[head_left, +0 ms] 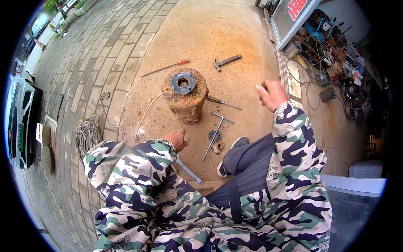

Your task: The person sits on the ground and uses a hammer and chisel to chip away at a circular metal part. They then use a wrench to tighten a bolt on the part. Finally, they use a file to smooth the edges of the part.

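The left hand (175, 139) is closing on the head end of a long wrench (187, 169) lying on the ground; lifting cleanly probably means gripping further along the shaft. The right hand (270, 93) is curling loosely in the air, holding nothing. The rusty motor (185, 95) is standing ahead, with a T-handle wrench (216, 132), screwdriver (222, 101) and hammer (226, 61) crowding around it

Even, diffuse daylight; shadows faint and soft, no glare. Centre sharp. Strong fisheye bending toward the rim (paving lines curve), black vignette around. Raised right hand (270, 94) slightly motion-blurred.
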### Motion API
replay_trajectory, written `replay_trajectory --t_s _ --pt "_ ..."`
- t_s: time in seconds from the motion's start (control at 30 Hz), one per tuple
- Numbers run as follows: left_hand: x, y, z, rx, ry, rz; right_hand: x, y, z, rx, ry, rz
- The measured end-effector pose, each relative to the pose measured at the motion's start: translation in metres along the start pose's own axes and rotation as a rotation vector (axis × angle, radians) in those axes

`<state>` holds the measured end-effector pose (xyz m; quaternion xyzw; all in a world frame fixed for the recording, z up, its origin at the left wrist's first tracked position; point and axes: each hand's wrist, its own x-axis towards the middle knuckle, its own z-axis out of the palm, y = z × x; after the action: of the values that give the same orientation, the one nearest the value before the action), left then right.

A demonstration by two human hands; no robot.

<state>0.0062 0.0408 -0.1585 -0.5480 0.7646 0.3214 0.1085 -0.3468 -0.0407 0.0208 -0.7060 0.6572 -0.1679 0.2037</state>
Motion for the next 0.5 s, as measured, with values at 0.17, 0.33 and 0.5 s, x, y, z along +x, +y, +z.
replay_trajectory --t_s 0.17,0.33,0.5 --pt "-0.064 0.048 -0.083 0.279 -0.223 0.034 -0.016 -0.021 0.018 -0.273 -0.179 -0.167" --pt "-0.094 0.099 -0.138 0.079 -0.190 0.380 -0.037 -0.033 0.006 -0.157 -0.176 -0.401" --pt "-0.063 0.073 -0.108 0.161 -0.146 0.356 -0.029 -0.034 0.011 -0.172 -0.310 -0.473"
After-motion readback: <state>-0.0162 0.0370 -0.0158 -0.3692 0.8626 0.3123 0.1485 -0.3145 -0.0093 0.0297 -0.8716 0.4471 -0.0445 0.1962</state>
